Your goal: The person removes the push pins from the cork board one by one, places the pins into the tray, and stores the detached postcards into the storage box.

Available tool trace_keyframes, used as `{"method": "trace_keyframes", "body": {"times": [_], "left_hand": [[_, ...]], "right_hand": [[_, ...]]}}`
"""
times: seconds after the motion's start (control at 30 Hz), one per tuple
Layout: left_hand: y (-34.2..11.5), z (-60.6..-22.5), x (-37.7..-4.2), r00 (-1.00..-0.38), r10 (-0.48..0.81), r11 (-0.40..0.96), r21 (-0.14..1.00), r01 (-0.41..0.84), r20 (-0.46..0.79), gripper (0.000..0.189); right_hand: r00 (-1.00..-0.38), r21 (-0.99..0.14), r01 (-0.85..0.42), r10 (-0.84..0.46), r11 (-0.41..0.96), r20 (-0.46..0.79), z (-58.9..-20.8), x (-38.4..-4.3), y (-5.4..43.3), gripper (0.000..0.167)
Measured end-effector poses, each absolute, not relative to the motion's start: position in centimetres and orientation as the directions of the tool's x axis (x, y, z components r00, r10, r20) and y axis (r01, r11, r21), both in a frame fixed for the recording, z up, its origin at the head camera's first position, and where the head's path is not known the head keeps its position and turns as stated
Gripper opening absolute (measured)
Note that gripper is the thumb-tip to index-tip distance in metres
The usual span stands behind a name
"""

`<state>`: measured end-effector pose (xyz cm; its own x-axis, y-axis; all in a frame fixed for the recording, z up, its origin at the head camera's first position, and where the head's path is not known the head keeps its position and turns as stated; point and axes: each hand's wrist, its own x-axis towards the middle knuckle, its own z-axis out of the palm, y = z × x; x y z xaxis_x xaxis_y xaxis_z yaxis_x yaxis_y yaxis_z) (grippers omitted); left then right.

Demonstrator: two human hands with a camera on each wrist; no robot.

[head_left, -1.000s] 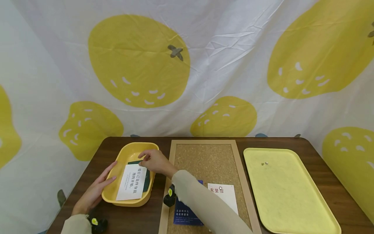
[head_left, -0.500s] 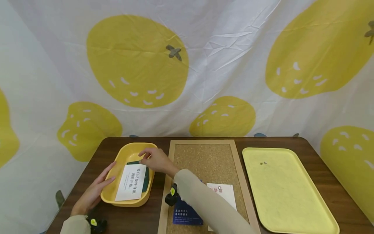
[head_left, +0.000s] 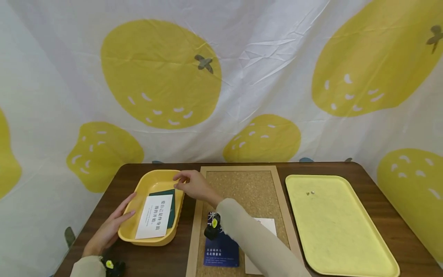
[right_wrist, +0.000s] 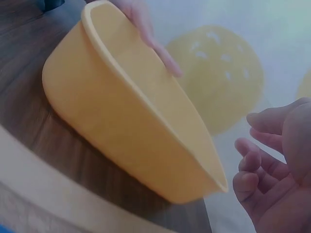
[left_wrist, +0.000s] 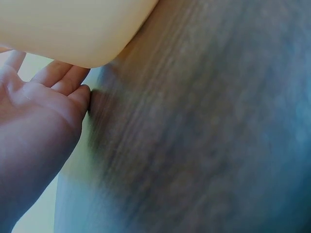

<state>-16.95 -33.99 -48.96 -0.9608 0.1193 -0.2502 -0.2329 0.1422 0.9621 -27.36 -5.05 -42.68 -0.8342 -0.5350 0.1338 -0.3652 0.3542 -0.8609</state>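
Observation:
My left hand (head_left: 111, 223) rests along the left rim of a yellow plastic basin (head_left: 126, 231), fingers fairly straight; in the left wrist view the fingers (left_wrist: 58, 77) reach up behind its wall. Inside the basin a white card (head_left: 149, 223) with dark Chinese characters lies partly over a dark green card (head_left: 172, 215). Above the basin's right rim hovers my right hand (head_left: 195, 186), its fingers loosely bent. From the right wrist view, a gap shows between thumb and fingertips (right_wrist: 250, 160), with nothing visible between them.
A wood-framed cork board (head_left: 242, 184) lies mid-table, bearing a blue card (head_left: 221, 252) and a white card (head_left: 268, 223) partly covered by my right sleeve (head_left: 249, 234). At right, a pale yellow tray (head_left: 339, 231) carries small metallic bits (head_left: 310, 193). Behind hangs a fruit-print cloth (head_left: 235, 57).
My right hand has moved up and right, away from the green card's corner to the basin's right rim. Both cards stay in the basin. My left hand keeps its place.

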Motion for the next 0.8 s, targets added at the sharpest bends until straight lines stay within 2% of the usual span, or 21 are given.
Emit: {"method": "trace_keyframes", "body": {"times": [0.23, 0.53, 0.8], "left_hand": [[-34.1, -49.0, -17.1, -0.964, 0.125, 0.145, 0.965, -0.218, -0.237, 0.07], [-33.9, -49.0, -17.0, -0.962, 0.132, 0.139, 0.965, -0.222, -0.24, 0.069], [-33.9, -48.9, -16.8, -0.965, 0.143, 0.133, 0.97, -0.203, -0.221, 0.069]], "right_hand": [[-0.846, -0.884, -0.323, -0.522, 0.339, 0.109, -42.6, -27.7, -2.9, 0.017], [-0.825, -0.85, -0.4, -0.539, 0.341, 0.172, -43.0, -28.1, -0.2, 0.017], [-0.806, -0.862, -0.415, -0.556, 0.291, 0.201, -43.8, -28.4, 1.7, 0.015]]}}
